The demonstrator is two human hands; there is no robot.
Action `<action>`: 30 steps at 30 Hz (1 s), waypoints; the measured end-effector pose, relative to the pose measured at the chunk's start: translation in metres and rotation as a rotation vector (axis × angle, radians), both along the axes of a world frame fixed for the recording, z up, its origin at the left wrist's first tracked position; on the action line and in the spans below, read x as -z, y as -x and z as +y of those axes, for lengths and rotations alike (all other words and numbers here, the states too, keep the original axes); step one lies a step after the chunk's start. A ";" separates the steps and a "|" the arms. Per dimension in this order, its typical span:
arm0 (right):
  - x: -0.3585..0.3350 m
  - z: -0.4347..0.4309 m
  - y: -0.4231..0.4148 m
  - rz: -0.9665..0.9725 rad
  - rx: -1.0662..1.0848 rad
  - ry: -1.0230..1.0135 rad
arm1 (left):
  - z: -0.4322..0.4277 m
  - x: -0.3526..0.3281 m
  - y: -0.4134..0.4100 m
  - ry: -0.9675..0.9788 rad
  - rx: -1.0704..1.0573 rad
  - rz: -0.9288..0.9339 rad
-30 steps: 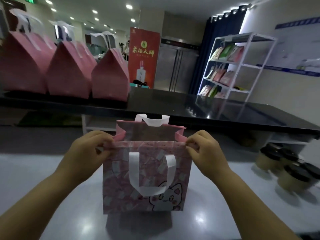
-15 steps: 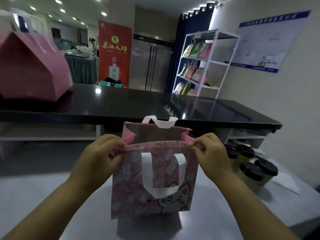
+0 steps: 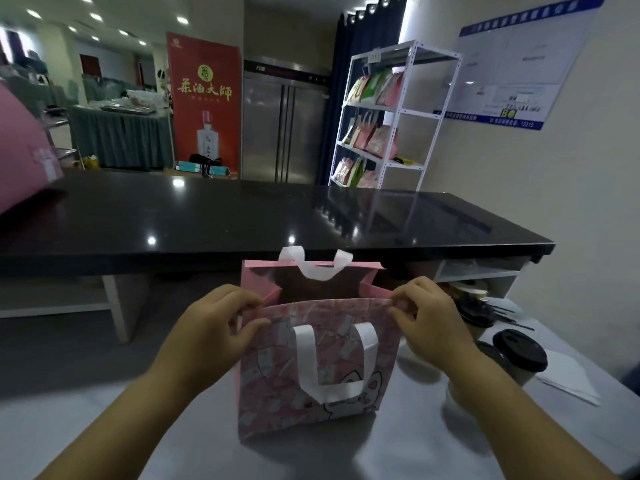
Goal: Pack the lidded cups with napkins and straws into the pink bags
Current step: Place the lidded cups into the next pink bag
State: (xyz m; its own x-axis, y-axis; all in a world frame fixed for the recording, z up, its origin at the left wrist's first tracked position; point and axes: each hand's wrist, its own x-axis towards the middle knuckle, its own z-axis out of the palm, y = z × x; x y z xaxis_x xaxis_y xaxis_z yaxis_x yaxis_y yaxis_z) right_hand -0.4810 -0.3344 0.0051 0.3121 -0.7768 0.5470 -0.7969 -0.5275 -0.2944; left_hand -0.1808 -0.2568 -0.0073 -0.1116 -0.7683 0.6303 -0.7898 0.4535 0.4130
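Observation:
A pink bag [image 3: 277,382] with white ribbon handles and a cat print stands upright on the grey table [image 3: 104,427], its mouth spread open. My left hand [image 3: 214,327] pinches the left end of its near rim. My right hand [image 3: 429,317] pinches the right end. Just right of the bag stand several lidded cups [image 3: 519,351] with black lids, partly hidden behind my right forearm. White napkins [image 3: 568,379] lie past the cups, and thin dark straws [image 3: 509,317] lie behind them. The inside of the bag is dark.
A long black counter [image 3: 242,216] runs across behind the table, with an open shelf under its right end. Another pink bag [image 3: 20,161] sits on its far left. A white rack of packets [image 3: 381,126] and a red banner stand further back.
The view has swung to the right, so most of the pink bags on the counter have left the frame and the cups show closer. Both hands keep their hold on the bag's rim.

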 end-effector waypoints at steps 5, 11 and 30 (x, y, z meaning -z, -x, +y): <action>-0.013 -0.006 0.020 -0.038 -0.134 -0.149 | 0.001 -0.021 0.015 0.016 -0.049 -0.024; -0.039 -0.007 0.055 -0.157 -0.287 -0.213 | 0.003 -0.051 0.055 0.097 -0.101 -0.088; 0.034 -0.057 0.194 0.652 0.006 -0.595 | -0.029 -0.001 0.262 -0.035 0.093 -0.347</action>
State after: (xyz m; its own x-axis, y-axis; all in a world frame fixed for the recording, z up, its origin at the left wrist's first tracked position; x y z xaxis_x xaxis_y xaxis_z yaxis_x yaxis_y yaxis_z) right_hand -0.6748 -0.3918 -0.0291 0.4162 -0.8786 -0.2343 -0.9042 -0.4270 -0.0052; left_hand -0.4427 -0.2857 -0.0063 -0.3841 -0.7656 0.5160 -0.8419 0.5199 0.1446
